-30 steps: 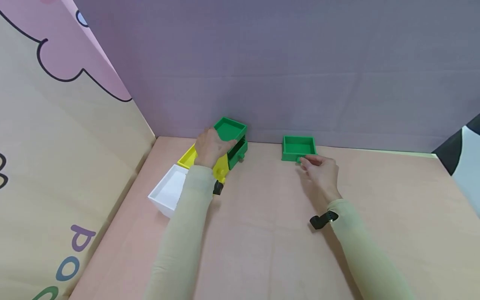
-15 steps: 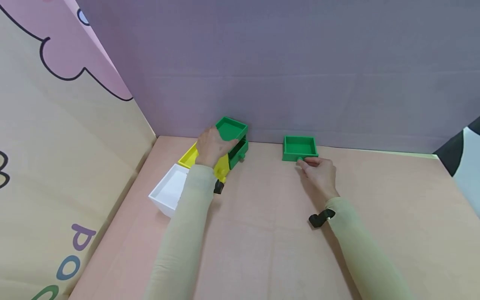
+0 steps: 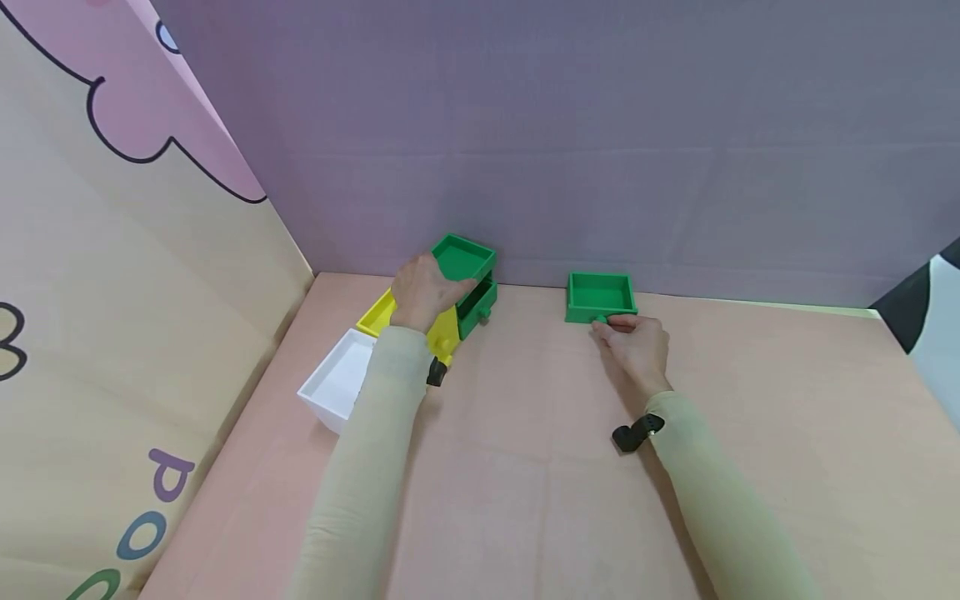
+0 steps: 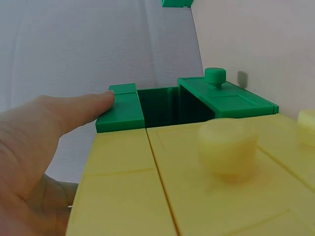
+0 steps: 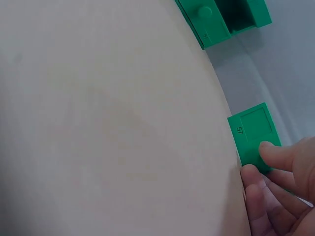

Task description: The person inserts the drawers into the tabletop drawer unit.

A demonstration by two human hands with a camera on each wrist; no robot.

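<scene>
A small green drawer [image 3: 600,304] stands apart on the table at the foot of the grey backdrop, its inside facing up. My right hand [image 3: 637,346] pinches the drawer's front at its knob, the thumb lying over the face marked 57 in the right wrist view. Farther left, my left hand [image 3: 423,296] holds the top of a joined row of drawer units. Its thumb [image 4: 101,104] rests on the upper rim of the green unit [image 4: 125,110], above a bare slot; the other fingers are mostly hidden. A yellow unit [image 4: 123,196] with a knobbed drawer adjoins the green one.
A white open-topped unit [image 3: 337,379] sits at the near left end of the row, partly behind my left sleeve [image 3: 367,467]. The grey backdrop [image 3: 600,167] rises right behind the drawers. A patterned panel [image 3: 150,317] borders the pink table cloth [image 3: 510,500] on the left.
My right wrist has shifted slightly left, and the fingers sit closer about the drawer's knob. The drawer and my left hand stay nearly where they were.
</scene>
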